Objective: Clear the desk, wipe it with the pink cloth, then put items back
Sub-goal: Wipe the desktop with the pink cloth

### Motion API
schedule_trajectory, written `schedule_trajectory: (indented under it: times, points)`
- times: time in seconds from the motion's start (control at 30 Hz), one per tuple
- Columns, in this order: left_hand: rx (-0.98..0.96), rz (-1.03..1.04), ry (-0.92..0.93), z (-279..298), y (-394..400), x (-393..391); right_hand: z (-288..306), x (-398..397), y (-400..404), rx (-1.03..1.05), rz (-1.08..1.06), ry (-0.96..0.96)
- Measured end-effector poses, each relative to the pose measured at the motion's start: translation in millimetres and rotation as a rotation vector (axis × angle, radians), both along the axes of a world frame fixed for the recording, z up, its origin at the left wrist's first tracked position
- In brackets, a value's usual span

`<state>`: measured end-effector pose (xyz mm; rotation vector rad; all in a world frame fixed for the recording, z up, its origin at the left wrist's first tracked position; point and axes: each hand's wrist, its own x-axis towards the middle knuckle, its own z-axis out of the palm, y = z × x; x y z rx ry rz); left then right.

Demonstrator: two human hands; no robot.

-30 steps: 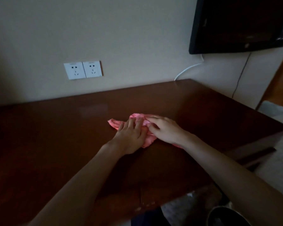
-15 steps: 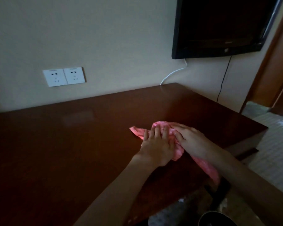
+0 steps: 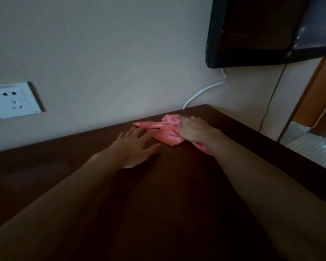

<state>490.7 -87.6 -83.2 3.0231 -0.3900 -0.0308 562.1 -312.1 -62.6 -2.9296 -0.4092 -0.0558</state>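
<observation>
The crumpled pink cloth [image 3: 167, 131] lies at the far right corner of the dark brown wooden desk [image 3: 45, 166], against the wall. My right hand [image 3: 193, 129] presses it flat-fingered; my left hand [image 3: 134, 146] rests spread beside it, fingertips touching its edge. I should keep even pressure along the wall line.

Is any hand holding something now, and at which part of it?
The right hand presses on the pink cloth at its right side. The left hand lies open, fingertips at its left edge.
</observation>
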Motion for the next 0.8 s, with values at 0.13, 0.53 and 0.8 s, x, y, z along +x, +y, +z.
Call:
schedule_trajectory:
  times: [0.13,0.53,0.8]
  points:
    - [0.056,0.201,0.093,-8.9,74.0,-39.1,-13.1,22.1,98.4,0.038,0.089,-0.062]
    - [-0.035,0.323,0.027,-11.9,95.8,-129.8,-35.6,-186.1,-37.5,0.198,0.537,-0.172]
    - [-0.015,0.318,0.029,-16.1,97.7,-122.6,-33.1,-39.7,-55.1,0.122,0.059,-0.136]
